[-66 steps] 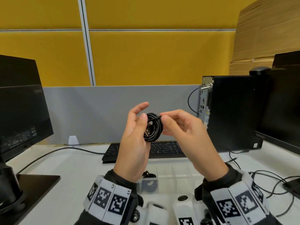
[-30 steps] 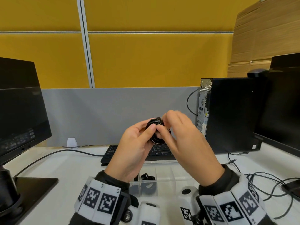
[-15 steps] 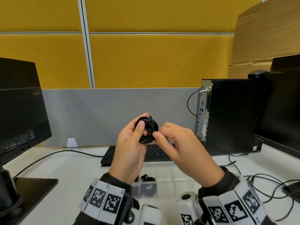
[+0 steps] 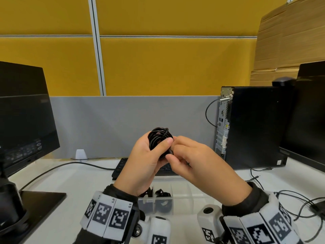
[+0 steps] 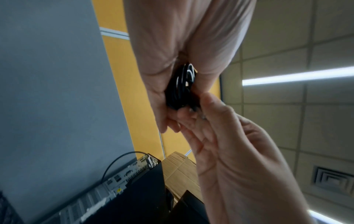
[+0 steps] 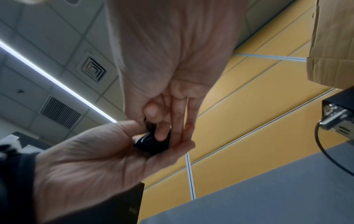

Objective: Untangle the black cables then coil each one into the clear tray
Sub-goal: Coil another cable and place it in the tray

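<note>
A small coil of black cable (image 4: 158, 136) is held upright in the air above the desk. My left hand (image 4: 149, 155) grips it, thumb across the front and fingers behind. My right hand (image 4: 174, 152) pinches the cable's end at the coil's lower right side. The left wrist view shows the coil (image 5: 181, 87) wedged between thumb and fingers, and the right wrist view shows the coil (image 6: 151, 143) under my right fingertips (image 6: 161, 134). The clear tray (image 4: 186, 194) lies on the desk below my wrists, with coiled black cables (image 4: 162, 193) in its left compartments.
A black keyboard (image 4: 121, 167) lies behind the tray. A PC tower (image 4: 255, 127) and a monitor (image 4: 311, 111) stand to the right, with loose black cables (image 4: 299, 201) on the desk before them. Another monitor (image 4: 22, 111) stands at the left on its base (image 4: 38, 199).
My right hand has come down from the top of the coil to its lower right side, taking the cable end with it. The left hand has turned the coil slightly and kept hold.
</note>
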Available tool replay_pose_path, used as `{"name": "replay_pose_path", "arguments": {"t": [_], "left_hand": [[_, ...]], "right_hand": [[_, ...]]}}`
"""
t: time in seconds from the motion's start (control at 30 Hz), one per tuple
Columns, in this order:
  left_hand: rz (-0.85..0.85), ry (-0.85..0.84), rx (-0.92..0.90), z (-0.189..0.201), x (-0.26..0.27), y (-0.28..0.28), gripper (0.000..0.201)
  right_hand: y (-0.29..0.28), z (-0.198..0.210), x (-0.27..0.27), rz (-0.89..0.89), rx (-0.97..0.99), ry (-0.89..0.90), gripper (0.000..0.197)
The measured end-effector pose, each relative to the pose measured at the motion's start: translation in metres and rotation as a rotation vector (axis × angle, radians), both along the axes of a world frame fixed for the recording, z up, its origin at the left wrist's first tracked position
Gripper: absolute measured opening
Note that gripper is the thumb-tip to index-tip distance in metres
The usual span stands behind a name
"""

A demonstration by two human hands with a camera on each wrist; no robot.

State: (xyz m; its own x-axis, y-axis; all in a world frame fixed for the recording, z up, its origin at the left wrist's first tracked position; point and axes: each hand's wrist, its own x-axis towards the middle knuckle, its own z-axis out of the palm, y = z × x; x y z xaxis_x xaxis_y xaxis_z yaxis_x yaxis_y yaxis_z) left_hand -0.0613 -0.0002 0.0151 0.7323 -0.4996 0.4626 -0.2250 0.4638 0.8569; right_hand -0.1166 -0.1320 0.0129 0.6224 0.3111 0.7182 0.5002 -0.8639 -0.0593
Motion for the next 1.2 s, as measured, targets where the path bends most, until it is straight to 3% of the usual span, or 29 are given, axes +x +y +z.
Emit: {"name": "replay_pose_path", "arguments": {"t": [0.07,0.13,0.2,0.33,0.47,0.6,0.7,0.77,0.8,0.87,0.93,1.03,1.2], "left_hand": [[-0.002,0.007,0.019,-0.002,0.0,-0.002,0.011],[-0.014,0.03,0.028,-0.004,0.001,-0.006,0.01],[-0.034,0.072,0.032,-0.007,0.002,-0.009,0.017],[-0.116,0.067,0.133,-0.011,0.006,-0.014,0.02],[-0.208,0.054,0.243,-0.014,0.012,-0.019,0.023],[-0.256,0.097,0.26,-0.022,0.018,-0.033,0.028],[-0.235,0.185,0.259,-0.032,0.022,-0.045,0.027],[-0.173,0.196,0.348,-0.044,0.029,-0.049,0.026],[-0.125,0.185,0.432,-0.051,0.036,-0.048,0.035],[-0.015,0.094,0.692,-0.062,0.047,-0.041,0.064],[0.1,-0.079,0.947,-0.066,0.051,-0.031,0.073],[0.156,-0.366,1.156,-0.073,0.049,-0.021,0.058],[0.052,-0.627,1.354,-0.083,0.043,-0.025,0.032]], "right_hand": [[-0.002,0.005,-0.005,0.04,0.048,0.061,0.036],[-0.008,0.012,-0.008,0.093,0.283,0.049,0.034],[-0.015,0.019,-0.006,0.093,0.492,0.071,0.019],[-0.024,0.022,0.013,0.019,0.341,0.328,0.02],[-0.039,0.02,0.021,-0.038,0.234,0.404,0.02],[-0.051,0.012,0.028,-0.012,0.314,0.457,0.023],[-0.06,0.001,0.041,-0.046,0.322,0.503,0.022],[-0.071,-0.007,0.053,-0.113,0.315,0.577,0.021],[-0.076,-0.011,0.059,-0.152,0.299,0.632,0.022],[-0.083,-0.021,0.071,-0.207,0.231,0.789,0.025],[-0.081,-0.031,0.081,-0.262,0.085,0.924,0.026],[-0.068,-0.044,0.092,-0.307,-0.071,1.002,0.028],[-0.036,-0.058,0.099,-0.393,-0.399,1.031,0.032]]}}
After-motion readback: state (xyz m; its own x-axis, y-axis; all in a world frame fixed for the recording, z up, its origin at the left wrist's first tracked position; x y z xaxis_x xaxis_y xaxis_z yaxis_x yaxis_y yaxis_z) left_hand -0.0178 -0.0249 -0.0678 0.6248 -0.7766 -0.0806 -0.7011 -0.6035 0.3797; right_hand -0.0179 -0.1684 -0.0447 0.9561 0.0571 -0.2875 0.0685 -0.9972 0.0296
